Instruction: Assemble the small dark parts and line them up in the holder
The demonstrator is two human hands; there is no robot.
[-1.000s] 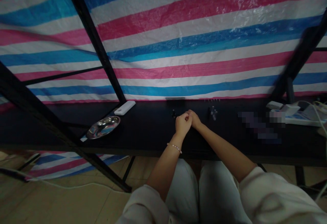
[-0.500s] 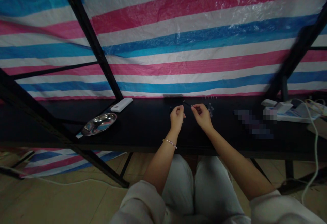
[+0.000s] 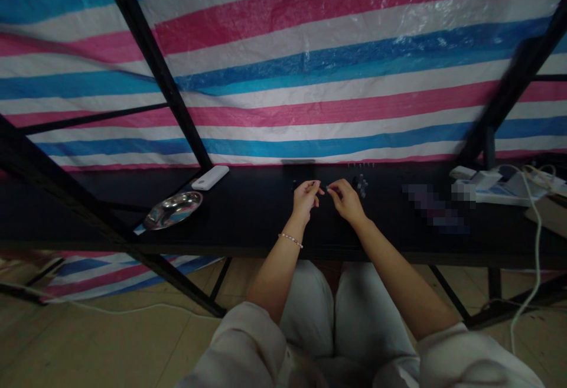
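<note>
My left hand (image 3: 305,196) and my right hand (image 3: 347,198) hover over the black table (image 3: 248,217), a few centimetres apart. Both are closed in a pinch, fingertips pointing at each other. A tiny pale item shows at the tips of each, too small to name. A beaded bracelet (image 3: 290,239) circles my left wrist. Several small dark and clear pieces (image 3: 361,185) stand on the table just behind my right hand. One small dark piece (image 3: 294,185) sits behind my left hand.
A shiny metal dish (image 3: 173,209) lies at the table's left, with a white rectangular box (image 3: 209,178) behind it. White devices and cables (image 3: 505,190) crowd the right end. Black frame bars (image 3: 155,69) slant across a striped tarp (image 3: 336,63) behind the table.
My hands were pressed together a second ago, then drew apart. They now sit slightly closer again, both still pinching.
</note>
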